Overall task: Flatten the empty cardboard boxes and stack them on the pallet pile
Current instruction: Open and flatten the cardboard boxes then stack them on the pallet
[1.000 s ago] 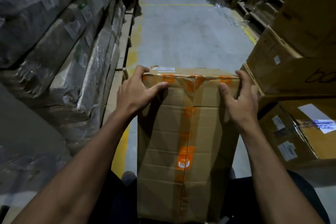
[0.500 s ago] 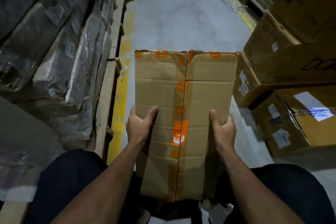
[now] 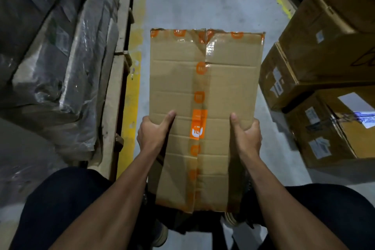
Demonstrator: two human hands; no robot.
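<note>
The cardboard box (image 3: 205, 91) sits out in front of the person, above the grey aisle floor (image 3: 203, 2), its taped seam facing up (orange tape (image 3: 199, 126) runs down the middle). The left hand (image 3: 153, 134) grips its left edge, thumb laid on top; the right hand (image 3: 246, 135) clasps the right edge likewise. Wrapped pallet goods (image 3: 56, 63) stand left, stacked cartons (image 3: 324, 67) right.

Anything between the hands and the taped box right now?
No. The left hand and right hand already grip the cardboard box at its side edges, thumbs on top. The pallet pile isn't identifiable in this view, so that path cannot be judged.
</note>
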